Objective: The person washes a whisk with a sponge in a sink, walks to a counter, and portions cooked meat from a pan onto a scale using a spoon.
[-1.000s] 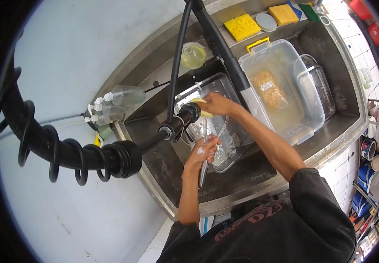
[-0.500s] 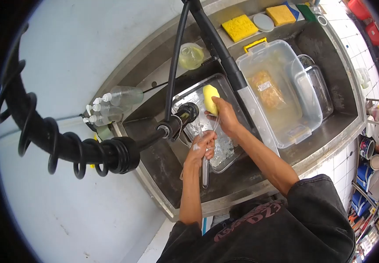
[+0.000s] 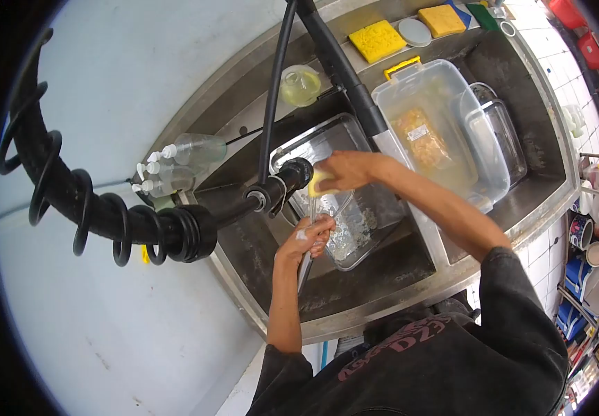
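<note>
We note, over the tray [image 3: 355, 237]: right hand [image 3: 345, 170] gripping a yellow sponge [image 3: 318, 182] against a metal utensil [image 3: 305, 272]. Left hand [image 3: 306, 239], at the tray's left rim, closed around the handle.

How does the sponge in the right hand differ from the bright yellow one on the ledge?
The held sponge is mostly covered by the right hand, while the bright yellow sponge lies uncovered on the ledge. The held sponge looks paler; the bright yellow sponge looks more vivid. Both are yellow.
</note>
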The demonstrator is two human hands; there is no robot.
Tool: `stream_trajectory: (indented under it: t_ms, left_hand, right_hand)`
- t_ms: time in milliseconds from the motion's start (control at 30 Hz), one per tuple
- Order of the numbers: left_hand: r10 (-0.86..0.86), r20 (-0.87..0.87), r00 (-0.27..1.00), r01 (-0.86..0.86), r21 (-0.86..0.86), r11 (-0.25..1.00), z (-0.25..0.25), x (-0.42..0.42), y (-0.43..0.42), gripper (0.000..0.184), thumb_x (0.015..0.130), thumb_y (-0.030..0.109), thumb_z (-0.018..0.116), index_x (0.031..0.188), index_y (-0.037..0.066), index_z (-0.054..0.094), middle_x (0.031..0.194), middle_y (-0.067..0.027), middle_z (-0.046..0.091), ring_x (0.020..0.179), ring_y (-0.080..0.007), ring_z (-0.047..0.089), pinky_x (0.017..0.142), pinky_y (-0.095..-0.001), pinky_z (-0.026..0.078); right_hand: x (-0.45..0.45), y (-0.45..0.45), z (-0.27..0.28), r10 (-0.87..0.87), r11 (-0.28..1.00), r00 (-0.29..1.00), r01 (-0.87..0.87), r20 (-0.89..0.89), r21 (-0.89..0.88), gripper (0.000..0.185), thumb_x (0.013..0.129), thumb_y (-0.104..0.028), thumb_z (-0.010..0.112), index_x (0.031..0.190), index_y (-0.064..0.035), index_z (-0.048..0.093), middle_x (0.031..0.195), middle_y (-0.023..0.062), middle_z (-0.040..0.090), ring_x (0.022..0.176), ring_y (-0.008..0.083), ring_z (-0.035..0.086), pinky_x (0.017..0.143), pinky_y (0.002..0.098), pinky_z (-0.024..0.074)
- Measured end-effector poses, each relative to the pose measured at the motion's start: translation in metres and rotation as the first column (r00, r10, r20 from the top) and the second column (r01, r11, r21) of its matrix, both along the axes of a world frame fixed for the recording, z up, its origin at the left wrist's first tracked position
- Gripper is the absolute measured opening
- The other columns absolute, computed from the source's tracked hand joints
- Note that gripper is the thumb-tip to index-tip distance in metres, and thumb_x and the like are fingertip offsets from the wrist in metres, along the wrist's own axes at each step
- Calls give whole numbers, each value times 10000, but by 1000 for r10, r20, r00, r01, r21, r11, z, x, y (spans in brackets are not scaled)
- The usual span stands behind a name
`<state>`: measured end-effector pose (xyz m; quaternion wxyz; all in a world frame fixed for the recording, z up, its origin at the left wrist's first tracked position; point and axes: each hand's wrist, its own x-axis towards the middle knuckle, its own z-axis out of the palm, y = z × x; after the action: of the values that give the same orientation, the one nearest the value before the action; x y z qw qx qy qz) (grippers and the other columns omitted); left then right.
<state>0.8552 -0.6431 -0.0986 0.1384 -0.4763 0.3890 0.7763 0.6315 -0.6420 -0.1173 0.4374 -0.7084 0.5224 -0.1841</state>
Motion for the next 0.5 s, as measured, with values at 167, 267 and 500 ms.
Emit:
stream_trajectory:
  t_ms: [167,267,500]
  left_hand:
    - [227,-115,967,-249,-253,935,8,-37,8,235,902,268,543,814,52,514,519,46,364,364,-60,353,339,-225,304]
    - [326,-130,936,-350,-281,894,5,-46,13,228,899,261,541,814,52,505,527,39,374,365,-65,360,337,-233,315]
    - [459,-117,880,-474,-193,859,-8,-31,13,209,908,244,521,782,89,461,521,41,348,359,-76,367,333,-223,302]
  right_hand:
    - [23,-18,-27,-741,669,459,563,490,485,389,924,-380,518,989,-4,595,783,58,620,607,128,557,552,283,447]
    - [49,-10,-51,-846,420,-28,580,532,698,368,939,-373,500,941,-17,594,743,43,596,595,101,538,539,243,432]
    - [89,29,-58,-866,452,147,641,478,620,584,890,-503,511,889,69,629,791,158,623,735,143,570,628,307,457]
